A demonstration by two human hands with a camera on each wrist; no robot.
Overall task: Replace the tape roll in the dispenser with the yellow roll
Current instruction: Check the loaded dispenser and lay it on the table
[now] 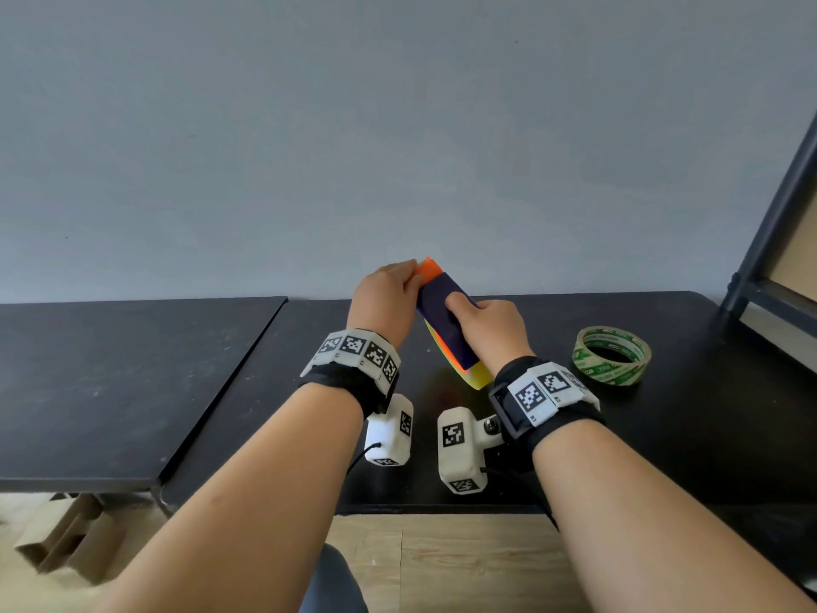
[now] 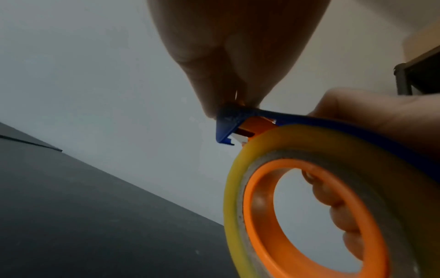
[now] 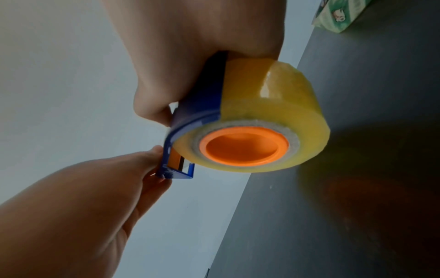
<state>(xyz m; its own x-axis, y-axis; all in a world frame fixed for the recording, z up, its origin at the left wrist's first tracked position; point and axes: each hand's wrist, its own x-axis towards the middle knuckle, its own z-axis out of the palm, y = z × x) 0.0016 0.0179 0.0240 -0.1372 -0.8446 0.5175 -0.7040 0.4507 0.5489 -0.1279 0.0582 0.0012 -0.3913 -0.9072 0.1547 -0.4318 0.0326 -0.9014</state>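
— Where is the yellow roll [image 3: 273,111]?

— It sits in the blue dispenser [image 1: 444,318], around the orange hub [image 3: 243,148]. Both are held up in the air, above the black bench [image 1: 552,453].

— Who holds it?

— The right hand [image 1: 490,329] wraps around the dispenser's blue back, with the thumb on top. Its other fingers [image 2: 333,206] show through the hole in the hub. So that grip is closed on the dispenser.

— And the other hand?

— The left hand [image 1: 387,298] pinches the front tip of the dispenser (the end with the small orange part). Its fingertips [image 2: 214,105] press together there, a narrow grip.

— Anything else on the bench?

— A green and white tape roll [image 1: 612,356] lies flat to the right, well apart from the hands. A dark metal frame [image 1: 769,223] stands at the far right, by the grey wall [image 1: 309,126].
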